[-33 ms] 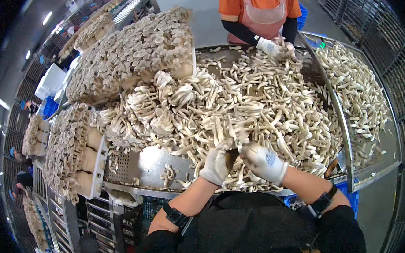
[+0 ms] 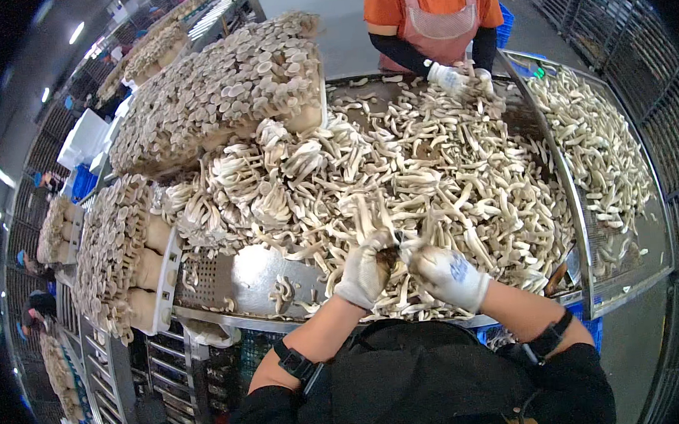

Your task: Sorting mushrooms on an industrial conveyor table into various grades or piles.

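Two hands curl nearly closed: left hand (image 2: 366,273) around mushroom stems (image 2: 365,216); right hand (image 2: 443,276) at its three o'clock, contents unclear, glove (image 2: 463,269) blue-printed.

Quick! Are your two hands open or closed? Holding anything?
Left hand: closed, seemingly holding mushrooms.
Right hand: curled and partly blurry; can't tell what it holds.

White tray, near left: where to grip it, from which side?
Probably by the bare white wall of the tray, coming from the right, at its openings, where fingers might hook in. That wall faces the metal tabletop and is uncovered; mushrooms crowd the top, leaving little to grip there. The opposite wall is hidden.
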The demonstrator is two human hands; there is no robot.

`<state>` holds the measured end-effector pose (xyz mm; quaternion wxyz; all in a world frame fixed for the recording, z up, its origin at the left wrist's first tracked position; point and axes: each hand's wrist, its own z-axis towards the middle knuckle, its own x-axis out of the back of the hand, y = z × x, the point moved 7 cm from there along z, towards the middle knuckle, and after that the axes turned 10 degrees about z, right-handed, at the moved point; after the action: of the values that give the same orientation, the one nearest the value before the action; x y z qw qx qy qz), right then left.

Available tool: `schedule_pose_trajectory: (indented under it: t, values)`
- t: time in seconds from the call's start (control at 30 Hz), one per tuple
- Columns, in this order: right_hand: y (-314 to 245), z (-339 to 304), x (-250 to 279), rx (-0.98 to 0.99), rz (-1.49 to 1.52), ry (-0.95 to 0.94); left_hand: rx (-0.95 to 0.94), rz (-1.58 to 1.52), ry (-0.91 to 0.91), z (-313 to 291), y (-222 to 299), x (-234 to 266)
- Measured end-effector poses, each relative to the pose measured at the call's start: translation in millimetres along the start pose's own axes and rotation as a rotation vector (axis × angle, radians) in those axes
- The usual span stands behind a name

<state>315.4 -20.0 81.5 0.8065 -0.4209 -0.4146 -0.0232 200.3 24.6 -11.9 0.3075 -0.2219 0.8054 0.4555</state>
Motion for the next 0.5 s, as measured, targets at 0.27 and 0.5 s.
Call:
schedule_pose_trajectory:
  t: [0.27,0.5]
  values:
    - [40.5,-153.4,4.3,-0.826,0.047,-1.401,-0.005,0.153,-0.05,9.9,5.9,-7.4]
    - [78.3,-27.5,-2.7,-0.608,1.174,0.599,-0.069,0.165,-0.352,-9.8,-5.9,-54.9]
